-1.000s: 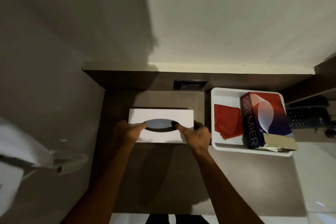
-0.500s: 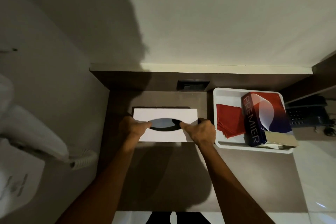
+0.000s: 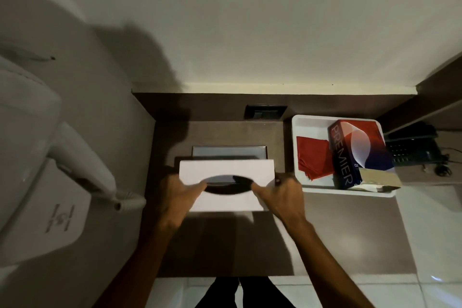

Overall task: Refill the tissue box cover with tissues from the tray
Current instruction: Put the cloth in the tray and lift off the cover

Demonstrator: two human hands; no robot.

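Both hands grip the white tissue box cover (image 3: 226, 172) over the brown desk (image 3: 325, 237): the left hand (image 3: 178, 195) is clamped on its left end with a finger hooked into the dark oval slot, and the right hand (image 3: 280, 194) is clamped on its right end with a finger in the slot's other side. Just behind the cover a dark base (image 3: 228, 152) shows on the desk. To the right of the cover sits the white tray (image 3: 312, 120), holding a red cloth (image 3: 313, 160) and a red, white and blue tissue pack (image 3: 360, 152) marked PREMIER, its near end torn open. A wall-mounted hair dryer (image 3: 75, 155) hangs to the left of the cover.
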